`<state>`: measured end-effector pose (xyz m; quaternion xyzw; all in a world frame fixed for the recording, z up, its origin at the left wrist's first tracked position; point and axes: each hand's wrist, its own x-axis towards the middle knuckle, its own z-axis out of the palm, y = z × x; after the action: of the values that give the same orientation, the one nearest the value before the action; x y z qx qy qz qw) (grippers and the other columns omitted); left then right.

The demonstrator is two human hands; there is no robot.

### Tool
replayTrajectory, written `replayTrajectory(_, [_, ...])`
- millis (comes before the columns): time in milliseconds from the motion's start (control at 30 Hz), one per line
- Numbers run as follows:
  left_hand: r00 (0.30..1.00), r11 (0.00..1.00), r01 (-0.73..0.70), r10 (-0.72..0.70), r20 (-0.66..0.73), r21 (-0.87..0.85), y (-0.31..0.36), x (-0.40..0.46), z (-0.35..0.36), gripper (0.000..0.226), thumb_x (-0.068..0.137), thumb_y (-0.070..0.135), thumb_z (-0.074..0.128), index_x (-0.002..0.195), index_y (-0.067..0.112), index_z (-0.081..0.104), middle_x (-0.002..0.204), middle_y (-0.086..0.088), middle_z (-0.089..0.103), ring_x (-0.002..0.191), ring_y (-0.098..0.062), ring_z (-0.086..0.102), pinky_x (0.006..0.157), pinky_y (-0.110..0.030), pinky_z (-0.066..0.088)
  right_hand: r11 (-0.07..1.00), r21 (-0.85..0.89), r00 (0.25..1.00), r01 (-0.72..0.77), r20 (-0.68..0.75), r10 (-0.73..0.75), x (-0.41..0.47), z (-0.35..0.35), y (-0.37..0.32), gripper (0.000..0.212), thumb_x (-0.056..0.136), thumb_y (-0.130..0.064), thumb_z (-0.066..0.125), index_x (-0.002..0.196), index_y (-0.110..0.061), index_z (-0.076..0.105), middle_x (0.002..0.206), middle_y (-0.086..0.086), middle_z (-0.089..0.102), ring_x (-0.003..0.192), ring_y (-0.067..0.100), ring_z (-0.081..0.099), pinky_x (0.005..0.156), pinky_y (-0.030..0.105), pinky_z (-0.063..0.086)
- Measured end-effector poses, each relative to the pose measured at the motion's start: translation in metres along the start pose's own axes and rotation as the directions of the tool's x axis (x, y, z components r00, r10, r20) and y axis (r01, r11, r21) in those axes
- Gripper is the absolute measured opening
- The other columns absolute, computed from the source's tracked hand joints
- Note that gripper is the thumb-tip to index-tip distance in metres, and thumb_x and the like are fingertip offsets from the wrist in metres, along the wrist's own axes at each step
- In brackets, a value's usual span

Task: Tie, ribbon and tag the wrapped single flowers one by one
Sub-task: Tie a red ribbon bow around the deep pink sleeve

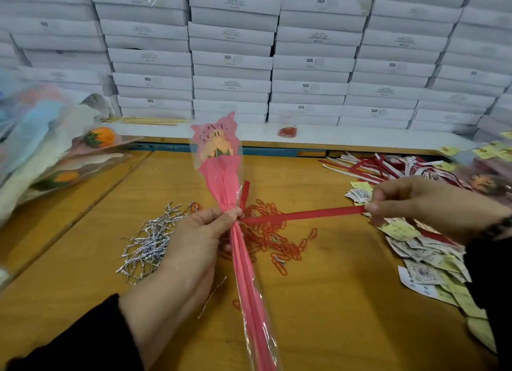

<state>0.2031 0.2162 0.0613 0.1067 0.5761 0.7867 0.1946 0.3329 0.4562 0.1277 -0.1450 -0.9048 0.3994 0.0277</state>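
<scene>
Head view: ribbon [304, 214] between both grips

My flower's wrap [221, 176] is pink, my ribbon [304, 213] red; paper clips [271, 240] orange-red, twist ties [149, 243] silver, bench [332, 301] yellow-brown, boxes [232, 57] white.

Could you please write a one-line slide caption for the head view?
Left hand grips a pink wrapped flower at its neck while right hand pulls a red ribbon taut.

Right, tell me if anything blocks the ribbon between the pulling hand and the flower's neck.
Nothing visible does. The red ribbon runs taut and clear from the right hand to the wrapped flower, above the paper clips.
</scene>
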Motion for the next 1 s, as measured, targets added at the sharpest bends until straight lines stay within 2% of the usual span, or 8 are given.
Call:
replayTrajectory(67, [1.0, 1.0, -0.006, 0.006, -0.001, 0.009, -0.001, 0.001, -0.002, 0.016, 0.083, 0.006, 0.058, 0.084, -0.01, 0.062, 0.057, -0.007, 0.054, 0.048, -0.013, 0.043, 0.039, -0.014, 0.038, 0.967, 0.251, 0.999, 0.037, 0.019, -0.043, -0.001, -0.001, 0.0, 0.05, 0.046, -0.06, 0.081, 0.056, -0.015, 0.061, 0.052, 0.008, 0.052, 0.05, 0.013, 0.049, 0.055, 0.022, 0.045])
replayTrajectory(167, [1.0, 0.999, -0.018, 0.017, 0.022, 0.052, -0.004, 0.001, -0.002, 0.021, 0.083, 0.006, 0.06, 0.086, -0.014, 0.061, 0.058, -0.008, 0.054, 0.052, -0.015, 0.045, 0.042, -0.015, 0.04, 0.903, 0.425, 0.993, 0.068, 0.058, -0.102, 0.001, 0.009, -0.01, 0.015, 0.067, -0.026, 0.068, 0.057, -0.016, 0.064, 0.046, 0.005, 0.042, 0.036, 0.009, 0.032, 0.042, 0.02, 0.031])
replayTrajectory(267, [0.999, 0.995, -0.038, 0.034, 0.038, 0.089, -0.006, 0.001, -0.001, 0.019, 0.082, 0.009, 0.062, 0.081, -0.01, 0.063, 0.056, -0.005, 0.056, 0.051, -0.014, 0.047, 0.045, -0.017, 0.042, 0.92, 0.389, 0.993, 0.045, 0.085, -0.085, 0.007, 0.026, -0.024, 0.012, 0.073, -0.017, 0.059, 0.072, -0.006, 0.064, 0.046, 0.005, 0.045, 0.032, 0.007, 0.028, 0.033, 0.013, 0.022])
replayTrajectory(367, [0.997, 0.994, -0.066, 0.062, 0.043, 0.092, -0.005, 0.0, -0.001, 0.017, 0.082, 0.01, 0.062, 0.077, -0.005, 0.064, 0.055, -0.004, 0.056, 0.048, -0.013, 0.047, 0.045, -0.017, 0.043, 0.931, 0.366, 0.997, 0.009, 0.073, -0.038, 0.015, 0.045, -0.034, 0.011, 0.086, -0.009, 0.056, 0.08, -0.001, 0.061, 0.048, 0.006, 0.05, 0.032, 0.007, 0.029, 0.032, 0.013, 0.019])
replayTrajectory(500, [0.993, 0.992, -0.092, 0.084, 0.08, 0.092, -0.003, -0.004, 0.004, 0.014, 0.081, 0.009, 0.063, 0.072, -0.002, 0.065, 0.052, -0.003, 0.056, 0.042, -0.01, 0.048, 0.042, -0.017, 0.042, 0.909, 0.416, 1.0, -0.023, 0.016, 0.018, 0.025, 0.072, -0.036, 0.013, 0.089, -0.007, 0.056, 0.078, -0.003, 0.061, 0.051, 0.006, 0.056, 0.032, 0.007, 0.03, 0.032, 0.014, 0.022])
replayTrajectory(633, [0.974, 0.992, -0.086, 0.065, 0.215, 0.091, 0.0, -0.011, 0.011, 0.014, 0.068, 0.016, 0.066, 0.072, 0.003, 0.068, 0.056, -0.007, 0.062, 0.049, -0.014, 0.057, 0.043, -0.017, 0.045, 0.878, 0.475, 0.998, -0.057, 0.016, 0.056, 0.028, 0.097, -0.04, 0.012, 0.087, -0.008, 0.06, 0.077, -0.007, 0.065, 0.053, 0.0, 0.058, 0.033, 0.004, 0.034, 0.033, 0.013, 0.026])
replayTrajectory(800, [0.961, 0.989, -0.079, 0.041, 0.273, 0.128, -0.001, -0.013, 0.013, 0.029, 0.059, 0.022, 0.067, 0.077, -0.001, 0.068, 0.058, -0.01, 0.064, 0.053, -0.02, 0.058, 0.045, -0.019, 0.048, 0.869, 0.494, 0.999, 0.014, 0.025, -0.03, 0.029, 0.113, -0.043, 0.014, 0.087, -0.005, 0.058, 0.088, 0.006, 0.065, 0.041, -0.01, 0.052, 0.035, 0.001, 0.037, 0.037, 0.014, 0.029])
replayTrajectory(1000, [0.968, 0.989, -0.065, 0.029, 0.251, 0.134, -0.002, -0.013, 0.011, 0.025, 0.068, 0.015, 0.067, 0.082, -0.006, 0.068, 0.065, -0.015, 0.065, 0.054, -0.019, 0.058, 0.044, -0.019, 0.047, 0.85, 0.527, 0.999, -0.01, 0.05, -0.019, 0.03, 0.115, -0.039, 0.011, 0.09, -0.007, 0.056, 0.088, -0.006, 0.067, 0.047, -0.009, 0.057, 0.039, 0.002, 0.042, 0.039, 0.013, 0.033])
